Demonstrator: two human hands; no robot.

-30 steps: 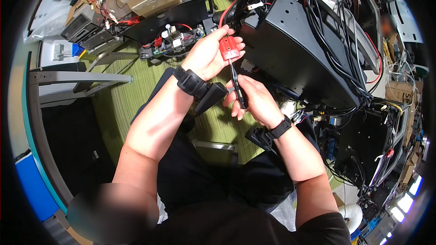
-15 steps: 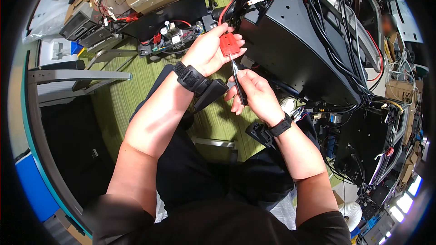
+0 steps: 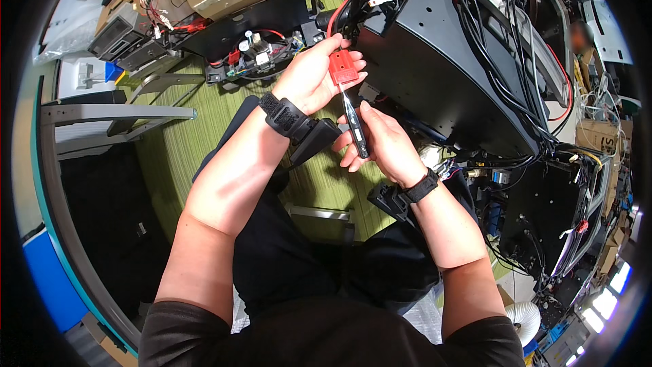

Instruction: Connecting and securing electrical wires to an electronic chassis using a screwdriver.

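Red block [image 3: 343,68] is up in the left hand [image 3: 311,78], laid across the fingers with the thumb at its upper left edge, so that hand is holding it, fingertips poking out past the right side. Right hand [image 3: 390,149] has a slim dark tool [image 3: 353,126] pinched between thumb and fingers, silver tip aimed up at the block's lower edge; tip meets that edge, can't tell if it's inside an opening. Labels: faint marks on the block's face near its lower end, too small to read; dark print on the cardboard box [image 3: 598,137] at far right, turned sideways. Edges: black metal case [image 3: 445,75] sits just right of the left fingertips, its long side slanting down to the right, black cables [image 3: 468,17] draped over the top (tight on that side). More room lower left: green carpet [image 3: 163,173] shows between the left forearm and the grey metal bar [image 3: 125,115], plus a strip between the forearms. Both wrists wear black straps [image 3: 282,119].
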